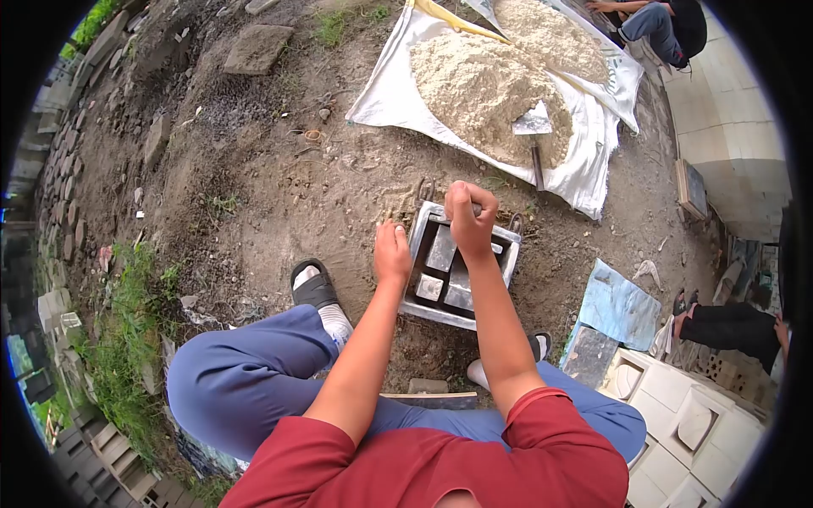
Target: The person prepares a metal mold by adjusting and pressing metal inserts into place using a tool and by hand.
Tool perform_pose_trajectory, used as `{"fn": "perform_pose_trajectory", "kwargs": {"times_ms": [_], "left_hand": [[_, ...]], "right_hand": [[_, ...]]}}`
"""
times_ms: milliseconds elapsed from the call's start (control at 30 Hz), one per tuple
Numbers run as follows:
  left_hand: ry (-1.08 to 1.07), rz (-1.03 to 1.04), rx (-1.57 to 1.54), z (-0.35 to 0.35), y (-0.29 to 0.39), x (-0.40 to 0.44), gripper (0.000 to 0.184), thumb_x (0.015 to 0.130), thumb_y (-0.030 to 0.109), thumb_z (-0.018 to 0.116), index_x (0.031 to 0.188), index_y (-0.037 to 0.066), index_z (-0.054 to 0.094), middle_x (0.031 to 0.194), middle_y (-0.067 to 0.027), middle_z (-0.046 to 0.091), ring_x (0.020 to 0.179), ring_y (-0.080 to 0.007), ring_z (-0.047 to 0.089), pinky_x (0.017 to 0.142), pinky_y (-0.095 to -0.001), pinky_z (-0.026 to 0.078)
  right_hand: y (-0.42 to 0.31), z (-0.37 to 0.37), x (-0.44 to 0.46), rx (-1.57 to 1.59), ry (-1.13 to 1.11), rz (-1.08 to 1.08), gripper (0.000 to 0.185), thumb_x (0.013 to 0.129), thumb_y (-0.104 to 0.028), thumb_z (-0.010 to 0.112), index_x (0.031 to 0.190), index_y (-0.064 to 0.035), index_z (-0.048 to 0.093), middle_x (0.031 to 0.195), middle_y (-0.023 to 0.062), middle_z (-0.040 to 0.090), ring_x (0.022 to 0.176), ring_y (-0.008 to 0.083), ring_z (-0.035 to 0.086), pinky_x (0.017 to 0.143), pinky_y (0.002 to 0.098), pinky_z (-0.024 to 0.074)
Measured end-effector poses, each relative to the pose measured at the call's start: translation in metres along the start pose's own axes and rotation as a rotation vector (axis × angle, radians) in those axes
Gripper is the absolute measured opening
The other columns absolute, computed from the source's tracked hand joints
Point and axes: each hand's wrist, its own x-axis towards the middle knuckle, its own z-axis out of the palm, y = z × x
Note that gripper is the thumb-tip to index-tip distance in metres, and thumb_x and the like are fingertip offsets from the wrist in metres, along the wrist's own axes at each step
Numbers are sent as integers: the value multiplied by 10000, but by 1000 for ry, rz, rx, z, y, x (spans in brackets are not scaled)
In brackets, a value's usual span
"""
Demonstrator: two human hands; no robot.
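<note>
A metal block mould (455, 319) with rectangular inner pieces sits on the dirt between my feet. My right hand (472, 218) is closed in a fist over the mould's far side, thumb uppermost. Something dark shows at its fingers, but I cannot make out what it grips. Just beside the mould's left wall is my left hand (392, 252), its fingers pointing forward and loosely extended, with nothing visible in it. Whether it touches the wall I cannot tell. Metal loops stick out at the mould's far left and right sides.
Ahead, pale sandy powder (483, 85) is heaped on white sacks (584, 182), with a trowel (533, 123) on it. Pale blocks (669, 406) and a blue sheet (621, 303) lie to the right. Other people sit at the upper right and right edge. Grass (127, 330) grows on the left.
</note>
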Motion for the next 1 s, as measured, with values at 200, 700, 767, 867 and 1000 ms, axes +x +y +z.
{"fn": "perform_pose_trajectory", "kwargs": {"times_ms": [200, 700, 767, 867, 1000], "left_hand": [[-3, -14, 4, 1, 0, 0, 373, 1047, 272, 420, 1134, -10, 647, 1366, -265, 574, 1356, -472, 443, 1163, -493, 336], [-4, -4, 15, 0, -1, -1, 343, 1046, 256, 416, 1120, 18, 652, 1371, -256, 568, 1367, -457, 439, 1156, -483, 341], [7, 21, -5, 0, 2, 2, 326, 1038, 247, 429, 1098, 10, 644, 1355, -256, 575, 1355, -469, 442, 1152, -500, 343], [-18, -1, -12, -2, 1, 1, 321, 1036, 242, 430, 1091, 6, 641, 1348, -256, 575, 1355, -468, 441, 1152, -495, 344], [-16, -2, -20, 0, -2, -1, 321, 1034, 238, 430, 1093, 2, 640, 1334, -254, 580, 1348, -470, 444, 1156, -490, 340]], "right_hand": [[-30, 9, 5, -27, 25, -5, 330, 993, -114, 622, 712, 42, 549, 621, -34, 485, 616, 40, 407, 534, 278, 321], [14, 0, -10, -97, -7, -103, 381, 1004, -95, 587, 657, 6, 469, 581, -9, 390, 551, 84, 351, 507, 316, 276], [19, 2, -12, -154, 13, -110, 389, 1007, -114, 589, 659, 6, 463, 573, 11, 378, 537, 97, 350, 503, 330, 274], [18, -2, -13, -91, 9, -4, 390, 1006, -118, 595, 660, 4, 463, 571, 18, 388, 536, 102, 358, 504, 340, 280], [26, -2, -12, -88, 7, -39, 323, 991, -96, 624, 701, 25, 550, 585, 27, 456, 544, 108, 407, 512, 314, 326]]}}
